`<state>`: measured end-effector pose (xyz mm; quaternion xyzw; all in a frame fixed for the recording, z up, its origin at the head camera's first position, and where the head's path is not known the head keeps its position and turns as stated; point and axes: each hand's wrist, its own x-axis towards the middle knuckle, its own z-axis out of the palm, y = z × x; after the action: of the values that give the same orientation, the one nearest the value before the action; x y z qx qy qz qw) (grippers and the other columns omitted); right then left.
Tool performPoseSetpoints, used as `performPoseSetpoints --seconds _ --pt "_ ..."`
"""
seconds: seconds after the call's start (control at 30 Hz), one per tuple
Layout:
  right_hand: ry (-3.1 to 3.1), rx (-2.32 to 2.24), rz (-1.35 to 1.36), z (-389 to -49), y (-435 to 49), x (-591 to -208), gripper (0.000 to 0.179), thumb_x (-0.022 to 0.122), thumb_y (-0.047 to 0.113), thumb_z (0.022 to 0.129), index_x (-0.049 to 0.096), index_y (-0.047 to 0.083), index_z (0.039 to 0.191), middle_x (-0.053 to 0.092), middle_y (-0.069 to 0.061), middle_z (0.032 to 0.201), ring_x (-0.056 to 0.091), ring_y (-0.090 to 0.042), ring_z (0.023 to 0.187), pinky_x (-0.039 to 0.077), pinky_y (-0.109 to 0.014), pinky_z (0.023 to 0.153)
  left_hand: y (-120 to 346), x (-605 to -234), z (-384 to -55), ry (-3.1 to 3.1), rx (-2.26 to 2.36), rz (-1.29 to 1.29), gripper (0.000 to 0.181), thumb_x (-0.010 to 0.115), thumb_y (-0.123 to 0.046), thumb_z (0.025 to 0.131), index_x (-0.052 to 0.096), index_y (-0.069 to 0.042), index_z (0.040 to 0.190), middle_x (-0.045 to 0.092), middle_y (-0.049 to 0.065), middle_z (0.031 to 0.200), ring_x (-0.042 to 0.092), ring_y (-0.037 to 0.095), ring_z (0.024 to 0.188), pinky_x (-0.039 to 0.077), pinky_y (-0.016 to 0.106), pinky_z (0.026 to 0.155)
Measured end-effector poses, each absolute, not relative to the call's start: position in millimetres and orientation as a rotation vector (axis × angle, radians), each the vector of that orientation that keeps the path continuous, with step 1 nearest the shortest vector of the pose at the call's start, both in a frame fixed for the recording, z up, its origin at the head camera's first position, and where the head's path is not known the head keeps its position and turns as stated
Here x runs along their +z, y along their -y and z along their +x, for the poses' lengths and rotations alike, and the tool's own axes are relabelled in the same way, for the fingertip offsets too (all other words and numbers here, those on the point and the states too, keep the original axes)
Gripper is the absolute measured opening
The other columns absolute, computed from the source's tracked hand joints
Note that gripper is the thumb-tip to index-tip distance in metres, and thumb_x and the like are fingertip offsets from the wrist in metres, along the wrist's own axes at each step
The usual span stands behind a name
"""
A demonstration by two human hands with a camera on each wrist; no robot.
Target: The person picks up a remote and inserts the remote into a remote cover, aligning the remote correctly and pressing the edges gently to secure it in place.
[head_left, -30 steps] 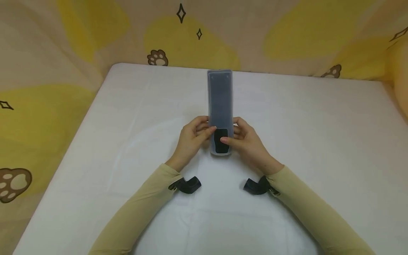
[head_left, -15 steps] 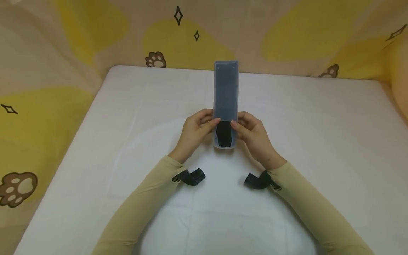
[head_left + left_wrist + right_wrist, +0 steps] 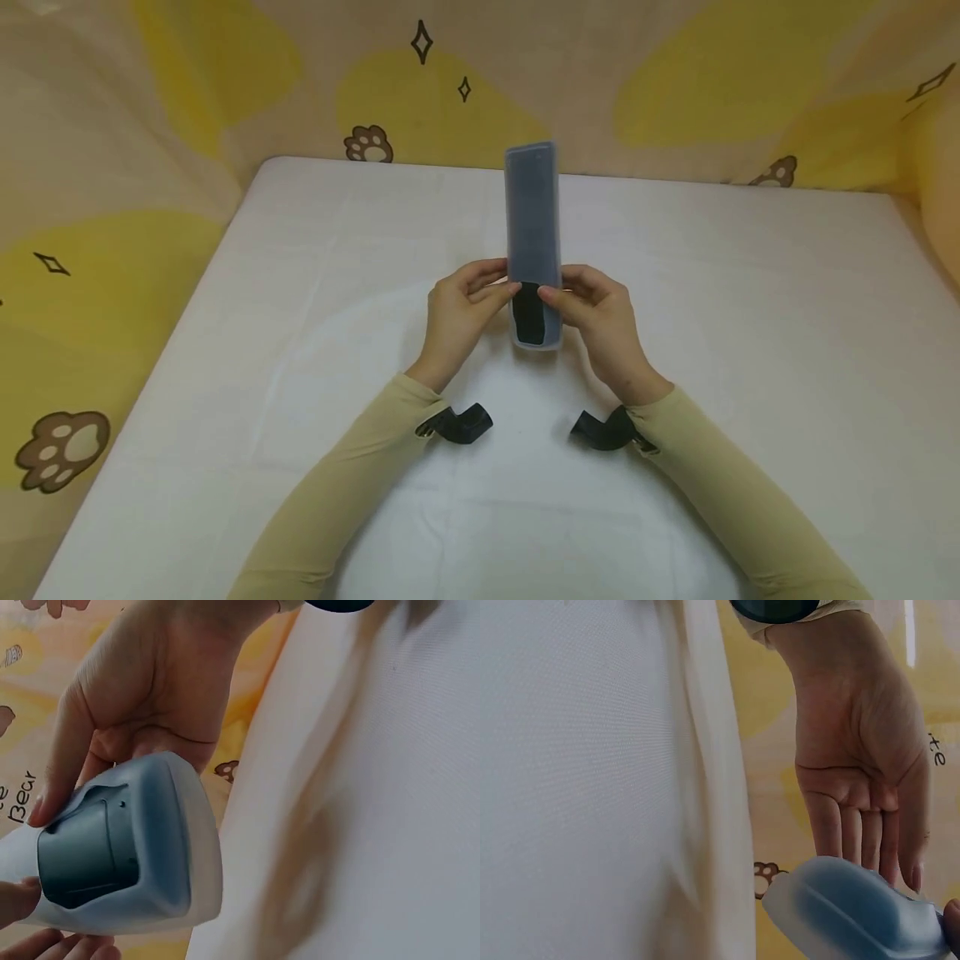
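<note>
A long remote control (image 3: 532, 221) in a translucent sleeve is held up above the table, its back towards the head camera. My left hand (image 3: 459, 315) grips its left edge, thumb on the back and fingers behind. From the other side my right hand (image 3: 606, 321) grips the right edge in the same way. Both thumbs lie near the top of a dark panel (image 3: 86, 851), which shows through a cut-out in the sleeve's lower part. In the right wrist view only the rounded lower end of the sleeve (image 3: 855, 904) appears. The remote's front is hidden.
A white-covered table (image 3: 337, 467) lies beneath the hands. Behind it and at its left hangs yellow and beige cloth (image 3: 592, 75) with paw prints. Black curved pieces (image 3: 465, 423) stick out from both sleeve cuffs.
The remote control first rose a little and moved right in both hands, then turned slightly. My right thumb slid up from the middle of the dark panel to its upper edge.
</note>
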<state>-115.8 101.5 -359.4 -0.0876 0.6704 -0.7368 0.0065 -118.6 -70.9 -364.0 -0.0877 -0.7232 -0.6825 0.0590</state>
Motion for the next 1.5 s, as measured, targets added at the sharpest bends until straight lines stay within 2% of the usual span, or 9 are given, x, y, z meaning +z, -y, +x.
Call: performPoseSetpoints --seconds 0.17,0.33,0.57,0.8,0.9,1.03,1.23,1.5 --pt "-2.183 -2.275 -0.284 -114 -100 -360 0.030 0.068 0.000 0.085 0.060 -0.009 0.112 0.067 -0.002 0.098 0.067 -0.013 0.088 0.054 -0.027 0.078 70 -361 -115 2.205 -2.059 -0.236 0.034 0.068 -0.009 0.087 0.061 0.003 0.118 0.065 0.014 0.115 0.066 0.019 0.099 0.052 0.027 0.084" --pt "-2.298 -2.230 -0.356 -111 -97 -362 0.032 0.072 0.003 0.083 0.062 -0.006 0.112 0.067 -0.005 0.099 0.066 -0.014 0.086 0.053 -0.027 0.080 67 -358 -113 2.231 -2.131 -0.184 0.042 0.071 -0.012 0.085 0.058 0.004 0.122 0.063 0.017 0.118 0.063 0.021 0.105 0.051 0.030 0.087" --pt "-2.474 -2.115 -0.609 -106 -93 -367 0.036 0.072 -0.002 0.081 0.062 -0.006 0.115 0.062 -0.013 0.113 0.062 -0.023 0.098 0.054 -0.031 0.080 65 -360 -112 2.194 -2.276 -0.140 0.049 0.072 -0.012 0.084 0.054 0.005 0.126 0.061 0.018 0.121 0.062 0.022 0.108 0.051 0.029 0.088" --pt "-2.534 -1.988 -0.744 -106 -93 -370 0.038 0.069 -0.004 0.083 0.060 -0.005 0.119 0.058 -0.014 0.114 0.059 -0.021 0.102 0.053 -0.032 0.083 66 -366 -116 2.137 -2.364 -0.129 0.044 0.070 -0.009 0.085 0.054 0.007 0.123 0.063 0.020 0.116 0.063 0.024 0.106 0.051 0.030 0.086" --pt "-2.434 -2.037 -0.710 -108 -96 -370 0.032 0.065 -0.003 0.087 0.059 -0.006 0.118 0.058 -0.014 0.115 0.057 -0.020 0.103 0.052 -0.033 0.085 67 -368 -117 2.121 -2.416 -0.124 0.042 0.068 -0.008 0.087 0.055 0.008 0.123 0.063 0.021 0.115 0.063 0.024 0.104 0.052 0.031 0.085" --pt "-2.263 -2.153 -0.530 -113 -101 -371 0.027 0.061 0.000 0.090 0.057 -0.010 0.115 0.059 -0.014 0.113 0.058 -0.019 0.101 0.051 -0.030 0.086 70 -368 -118 2.096 -2.512 -0.166 0.042 0.064 -0.006 0.089 0.052 0.009 0.127 0.061 0.022 0.118 0.063 0.026 0.104 0.052 0.034 0.086" --pt "-2.020 -2.146 -0.294 -120 -108 -370 0.030 0.055 0.006 0.094 0.051 -0.008 0.120 0.060 -0.006 0.102 0.059 -0.015 0.095 0.052 -0.029 0.084 74 -368 -118 2.053 -2.637 -0.340 0.041 0.057 -0.004 0.091 0.050 0.013 0.128 0.055 0.025 0.125 0.059 0.028 0.110 0.048 0.037 0.093" --pt "-1.926 -2.159 -0.308 -121 -111 -367 0.031 0.054 -0.001 0.092 0.050 -0.012 0.121 0.063 -0.004 0.096 0.062 -0.015 0.090 0.053 -0.028 0.080 79 -371 -121 2.107 -2.609 -0.443 0.037 0.057 -0.006 0.089 0.054 0.013 0.121 0.056 0.023 0.124 0.055 0.024 0.112 0.042 0.036 0.100"
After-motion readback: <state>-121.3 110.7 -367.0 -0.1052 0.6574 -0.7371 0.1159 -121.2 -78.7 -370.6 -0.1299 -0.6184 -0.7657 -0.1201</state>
